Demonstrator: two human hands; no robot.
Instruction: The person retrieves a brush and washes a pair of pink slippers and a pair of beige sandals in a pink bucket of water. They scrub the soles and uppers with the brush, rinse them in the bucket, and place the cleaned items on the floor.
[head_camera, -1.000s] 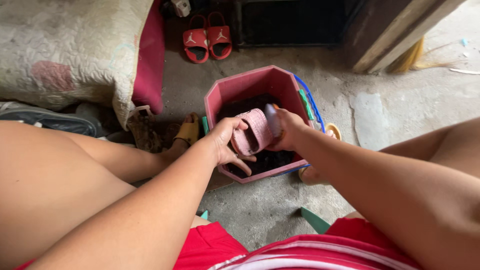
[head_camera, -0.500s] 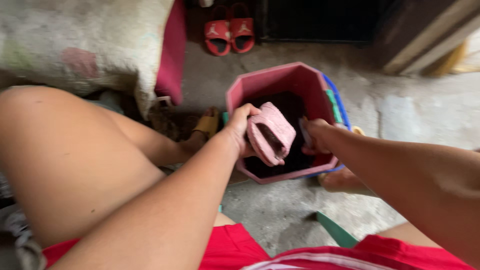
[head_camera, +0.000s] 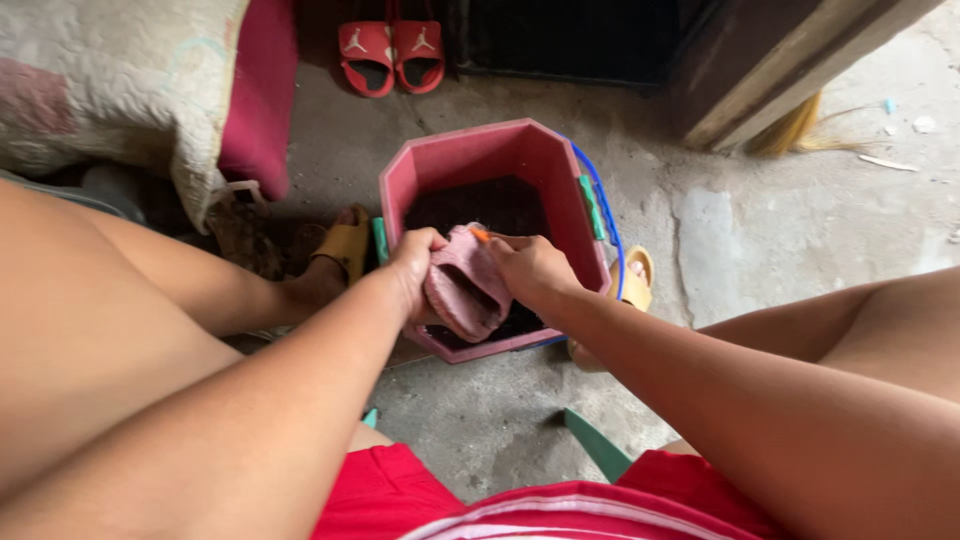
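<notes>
Since half a second ago, both hands have drawn closer together on the pink shoe (head_camera: 465, 290), which sat more upright then and now lies lower over the red bucket (head_camera: 455, 160). The left hand (head_camera: 412, 268) grips the shoe's left edge, fingers curled around it, thumb on top. The right hand (head_camera: 535, 270) closes on the shoe's right side, its fingers wrapped over the upper edge, with something small and orange (head_camera: 480, 235) showing at the fingertips; what it is cannot be told. The shoe is held just above the dark water in the bucket, toward its near rim. The bucket stands on the concrete floor (head_camera: 800, 230) between the person's feet, which wear yellow sandals (head_camera: 345, 245). A blue handle (head_camera: 605, 215) hangs down the bucket's right side. Red slides (head_camera: 392, 52) lie beyond the bucket, and a quilted blanket (head_camera: 110, 80) hangs at the upper left.
</notes>
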